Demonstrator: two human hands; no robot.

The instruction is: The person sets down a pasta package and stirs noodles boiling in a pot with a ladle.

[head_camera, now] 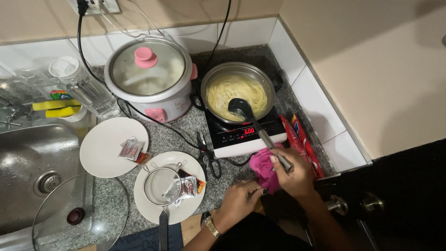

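Note:
My right hand [295, 174] grips the metal handle of a black ladle [241, 109] whose bowl rests in the noodles [234, 93] inside a steel pan [211, 83]. The pan sits on a small induction cooker [241, 139] with a lit red display. My left hand [239, 202] lies low on the counter edge, fingers curled beside a pink cloth [261, 165]; a gold watch is on that wrist. Whether the left hand pinches the cloth is unclear.
A white rice cooker [151, 76] with a pink-knobbed glass lid stands left of the pan. Scissors [207, 155], a plate with sachets [100, 148], a plate holding a strainer [160, 186], a glass lid [76, 216], a sink [32, 158] and red packets [304, 144] surround them.

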